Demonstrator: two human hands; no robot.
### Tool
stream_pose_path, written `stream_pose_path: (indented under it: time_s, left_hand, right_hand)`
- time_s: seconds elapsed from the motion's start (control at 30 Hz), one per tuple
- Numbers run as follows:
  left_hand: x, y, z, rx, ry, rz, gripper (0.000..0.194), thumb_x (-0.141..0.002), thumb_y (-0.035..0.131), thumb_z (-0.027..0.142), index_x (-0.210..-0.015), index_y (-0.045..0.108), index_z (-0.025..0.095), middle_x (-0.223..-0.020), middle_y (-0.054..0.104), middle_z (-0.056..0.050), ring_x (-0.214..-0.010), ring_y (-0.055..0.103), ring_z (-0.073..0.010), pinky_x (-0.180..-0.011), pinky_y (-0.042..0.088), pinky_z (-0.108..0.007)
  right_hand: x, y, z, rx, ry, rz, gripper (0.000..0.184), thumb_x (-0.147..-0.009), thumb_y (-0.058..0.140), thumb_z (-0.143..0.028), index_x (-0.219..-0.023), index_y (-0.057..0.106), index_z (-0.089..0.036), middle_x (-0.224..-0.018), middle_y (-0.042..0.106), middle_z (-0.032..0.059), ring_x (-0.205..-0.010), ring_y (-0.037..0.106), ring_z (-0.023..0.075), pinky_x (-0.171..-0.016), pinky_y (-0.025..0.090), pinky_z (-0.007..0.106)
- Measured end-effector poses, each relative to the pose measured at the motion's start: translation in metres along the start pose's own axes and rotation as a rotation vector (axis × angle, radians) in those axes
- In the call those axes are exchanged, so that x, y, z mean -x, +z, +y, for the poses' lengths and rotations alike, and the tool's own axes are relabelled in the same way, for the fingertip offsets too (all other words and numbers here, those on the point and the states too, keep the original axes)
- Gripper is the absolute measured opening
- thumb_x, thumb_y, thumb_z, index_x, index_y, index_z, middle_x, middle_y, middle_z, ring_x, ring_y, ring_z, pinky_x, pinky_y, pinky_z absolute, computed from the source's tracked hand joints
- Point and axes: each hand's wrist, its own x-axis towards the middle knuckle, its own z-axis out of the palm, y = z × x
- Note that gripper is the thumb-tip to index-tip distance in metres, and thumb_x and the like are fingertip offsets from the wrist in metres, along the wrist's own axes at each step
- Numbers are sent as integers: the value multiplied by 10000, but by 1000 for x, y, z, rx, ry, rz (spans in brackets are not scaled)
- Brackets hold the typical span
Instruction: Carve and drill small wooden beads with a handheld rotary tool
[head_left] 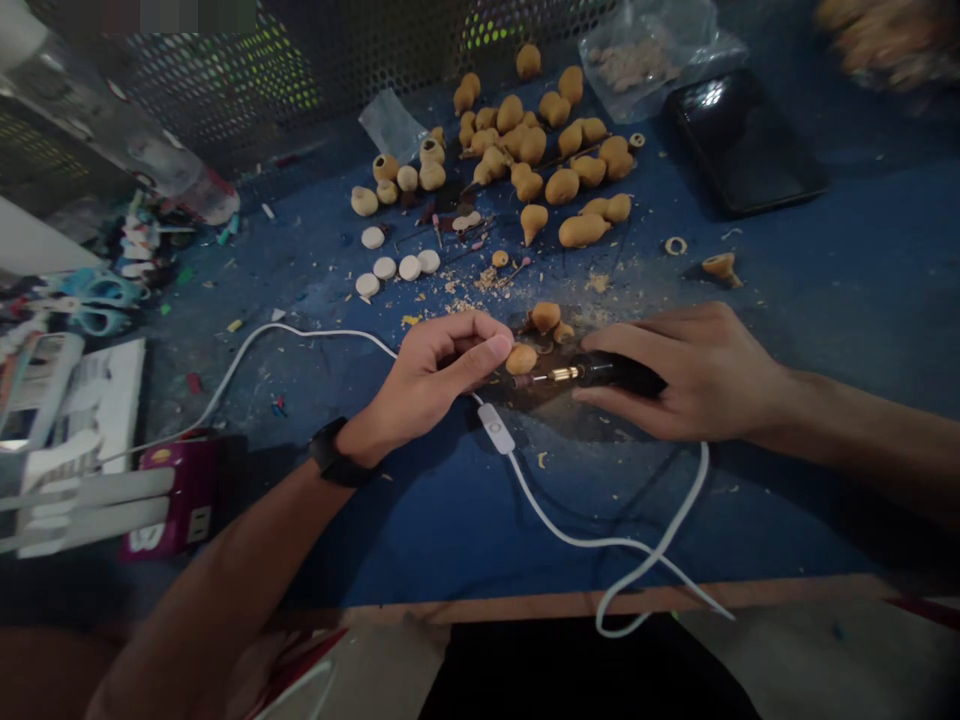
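a small tan gourd-shaped bead (521,359) sits pinched low in the frame, just left of centre, right beside the brass collet (562,374) of a black rotary tool (615,374), which lies nearly level, its thin bit pointing left under the bead.

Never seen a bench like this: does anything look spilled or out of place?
Pale wood shavings are scattered across the blue tabletop, around the small gourd shapes, looking like spilled carving waste.
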Motion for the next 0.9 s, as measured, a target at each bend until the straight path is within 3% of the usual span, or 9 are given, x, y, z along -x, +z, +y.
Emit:
stream_pose_path:
  time_s: [0.47, 0.9]
  left_hand:
    - [4, 2, 3, -47, -24, -9, 378, -949, 738, 535, -869, 701, 167, -748, 668, -22, -540, 509, -86, -486, 356, -225]
    - [0, 2, 4, -2, 11, 3, 378, -929, 764, 527, -827, 702, 168, -640, 575, 15, -486, 374, -68, -451, 292, -227]
  right_hand:
    - [-4, -2, -2, 45, -95, 29, 361, -1067, 536, -493, -1012, 719, -187, -676, 715, 37, -536, 632, 204, -558, 380, 334]
    - [-2, -2, -3, -4, -16, 45, 353, -1065, 527, -528, -1046, 711, -227, -713, 738, 32, -592, 672, 219, -577, 427, 342]
